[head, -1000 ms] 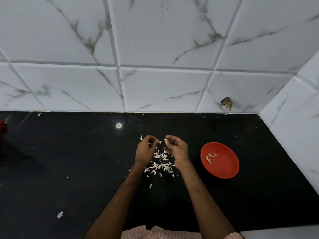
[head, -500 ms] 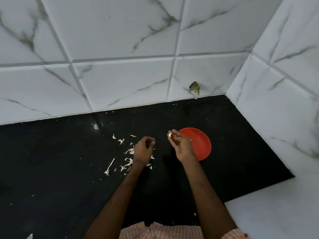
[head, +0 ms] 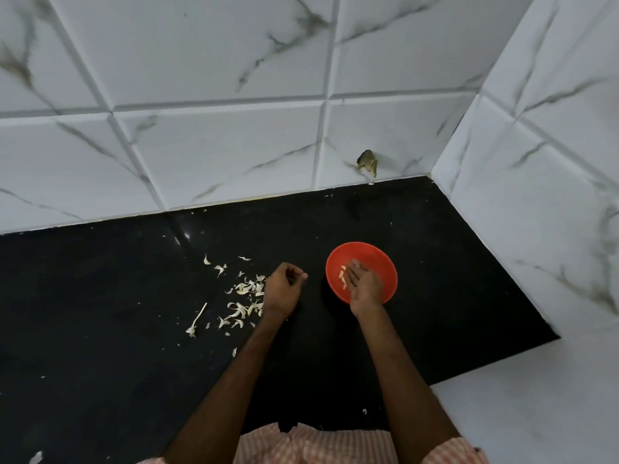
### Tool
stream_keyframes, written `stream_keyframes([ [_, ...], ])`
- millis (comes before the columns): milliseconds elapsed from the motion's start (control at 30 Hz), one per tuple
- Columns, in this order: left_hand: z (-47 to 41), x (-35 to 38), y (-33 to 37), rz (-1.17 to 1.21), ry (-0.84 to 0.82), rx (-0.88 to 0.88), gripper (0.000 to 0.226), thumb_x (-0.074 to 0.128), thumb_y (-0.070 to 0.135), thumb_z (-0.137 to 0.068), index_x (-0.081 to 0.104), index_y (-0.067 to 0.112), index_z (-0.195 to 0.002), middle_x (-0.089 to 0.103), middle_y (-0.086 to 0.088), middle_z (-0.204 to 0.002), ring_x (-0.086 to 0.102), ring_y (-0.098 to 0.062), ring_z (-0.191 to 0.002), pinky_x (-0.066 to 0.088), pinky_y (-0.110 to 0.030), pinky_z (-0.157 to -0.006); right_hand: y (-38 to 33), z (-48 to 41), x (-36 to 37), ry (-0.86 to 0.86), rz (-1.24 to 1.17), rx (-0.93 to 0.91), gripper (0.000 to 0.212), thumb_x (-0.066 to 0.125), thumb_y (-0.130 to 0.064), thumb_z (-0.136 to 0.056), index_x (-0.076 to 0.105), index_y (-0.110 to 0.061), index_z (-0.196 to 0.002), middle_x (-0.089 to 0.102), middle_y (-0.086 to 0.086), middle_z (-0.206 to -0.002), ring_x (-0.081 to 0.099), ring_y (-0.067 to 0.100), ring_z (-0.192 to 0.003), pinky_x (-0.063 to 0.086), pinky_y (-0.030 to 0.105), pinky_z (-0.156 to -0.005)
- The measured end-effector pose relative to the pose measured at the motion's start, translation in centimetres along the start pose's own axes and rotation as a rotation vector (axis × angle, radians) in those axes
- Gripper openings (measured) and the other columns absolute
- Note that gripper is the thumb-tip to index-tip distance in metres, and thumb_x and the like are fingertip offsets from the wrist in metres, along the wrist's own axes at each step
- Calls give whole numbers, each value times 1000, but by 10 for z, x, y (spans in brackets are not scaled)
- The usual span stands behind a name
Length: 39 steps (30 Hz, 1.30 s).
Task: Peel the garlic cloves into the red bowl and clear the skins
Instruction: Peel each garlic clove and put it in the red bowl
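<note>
The red bowl (head: 378, 259) sits on the black counter at right of centre, with several peeled garlic cloves (head: 342, 278) inside. My right hand (head: 364, 285) hovers over the bowl, fingers stretched out and pointing into it, holding nothing that I can see. My left hand (head: 284, 289) stays to the left of the bowl, fingers curled; whether it holds something is hidden. A scatter of white garlic skins (head: 243, 298) lies on the counter just left of that hand, with a thin garlic stem (head: 197, 320) further left.
The black counter (head: 100, 329) ends at a white marble-tiled back wall (head: 217, 145) and a side wall (head: 536, 195) at right. A small brown lump (head: 367, 162) clings to the back wall. A white surface (head: 536, 413) borders the counter at lower right.
My right hand moved right from in front of me to over the bowl and opened; the clove it pinched is no longer in its fingers. The view swung right.
</note>
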<state>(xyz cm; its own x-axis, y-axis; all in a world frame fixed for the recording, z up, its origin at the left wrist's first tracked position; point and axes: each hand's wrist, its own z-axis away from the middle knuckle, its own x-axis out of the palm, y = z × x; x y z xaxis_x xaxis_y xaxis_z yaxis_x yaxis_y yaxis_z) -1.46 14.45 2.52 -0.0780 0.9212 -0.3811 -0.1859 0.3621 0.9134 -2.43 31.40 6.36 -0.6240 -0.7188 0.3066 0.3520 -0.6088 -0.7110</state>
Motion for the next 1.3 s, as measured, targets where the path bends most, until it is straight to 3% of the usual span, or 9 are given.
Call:
stream_keyframes([
  [167,-10,-39,-21,16,145,-53,22,54,1,-97,66,19,-100,71,5,-94,68,-11,-89,56,-33,-83,21,13,30,-134,274,-205,20,50,-4,-103,68,-13,-106,73,6,-109,68,19,-108,56,36,-93],
  [333,-32,-107,-55,-214,249,-109,14,55,20,-101,68,25,-103,72,4,-102,67,-13,-93,55,-37,-85,65,42,58,-371,549,-297,23,50,-4,-104,70,-15,-102,74,5,-100,69,15,-92,59,34,-83],
  [400,-44,-134,-69,-344,224,-125,14,56,25,-101,69,23,-106,70,1,-108,65,-16,-98,54,-40,-87,84,53,63,-440,642,-288,25,50,-4,-103,70,-19,-100,75,2,-99,70,14,-92,59,31,-83],
  [500,-63,-161,-82,-486,155,-38,27,54,9,-97,69,21,-117,63,-2,-121,60,-23,-111,51,-39,-92,108,64,65,-495,742,-262,23,51,-7,-103,71,-19,-103,75,-2,-101,70,11,-95,59,26,-82],
  [633,-84,-173,-89,-612,16,16,53,58,-3,-86,63,22,-132,55,-3,-133,55,-24,-121,49,-38,-99,122,68,62,-513,802,-267,23,54,-10,-103,70,-26,-98,76,-4,-99,70,11,-96,60,34,-84],
  [1000,-82,-170,-100,-718,78,10,13,60,19,-98,66,13,-107,52,-8,-117,54,-26,-110,51,-42,-80,120,69,53,-451,783,-254,22,52,-7,-103,71,-16,-104,76,-2,-98,69,2,-83,58,27,-78],
  [1100,-68,-164,-90,-549,136,19,6,62,23,-97,66,19,-99,53,2,-110,55,-20,-107,48,-37,-78,119,70,62,-454,784,-246,21,51,-9,-104,71,-18,-104,76,-1,-99,70,7,-86,57,25,-74],
  [1200,-46,-149,-62,-149,115,41,8,69,20,-93,66,27,-90,67,12,-94,67,-9,-83,54,-32,-76,107,69,78,-441,775,-278,19,51,-17,-105,70,-16,-109,75,0,-97,70,9,-83,56,23,-69],
  [1300,-27,-139,-30,87,122,130,16,79,9,-83,70,22,-87,72,7,-86,67,-2,-79,53,-18,-75,90,64,99,-449,775,-353,22,52,-25,-105,70,-14,-105,73,2,-89,68,9,-74,59,27,-68],
])
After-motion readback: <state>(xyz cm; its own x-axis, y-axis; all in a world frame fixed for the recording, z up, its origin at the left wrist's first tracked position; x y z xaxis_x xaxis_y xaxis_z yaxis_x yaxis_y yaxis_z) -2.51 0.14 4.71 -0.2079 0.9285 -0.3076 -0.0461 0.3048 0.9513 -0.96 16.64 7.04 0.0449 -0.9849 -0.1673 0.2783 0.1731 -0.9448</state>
